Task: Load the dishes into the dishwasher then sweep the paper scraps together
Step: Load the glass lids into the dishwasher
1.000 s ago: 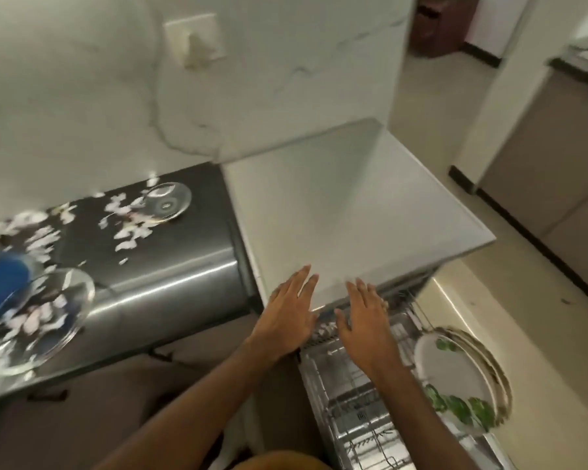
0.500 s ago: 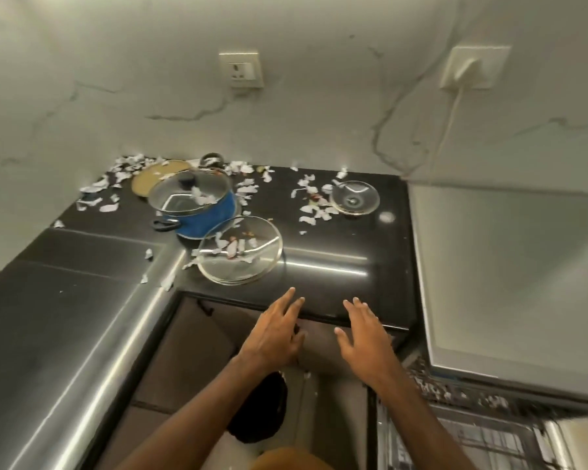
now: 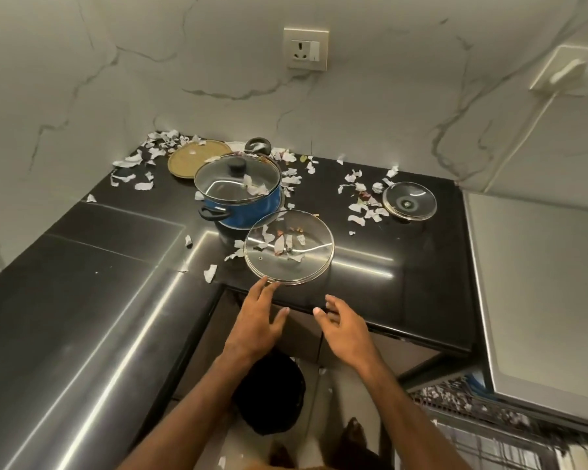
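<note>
Above black counter (image 3: 404, 266) and paper scraps (image 3: 356, 208), beneath marbled wall (image 3: 184, 62), left hand (image 3: 257, 322) and right hand (image 3: 345, 329) released.

Blue pot (image 3: 252, 212) sits upright and lidded, torn white paper scraps (image 3: 364, 206) strewn all around it. Large glass lid (image 3: 314, 262) lies flat just in front of it, smaller lid (image 3: 409, 200) well to its right, tan plate (image 3: 190, 159) just behind-left.

No readable text, labels, brands or numbers on anything in view.
</note>
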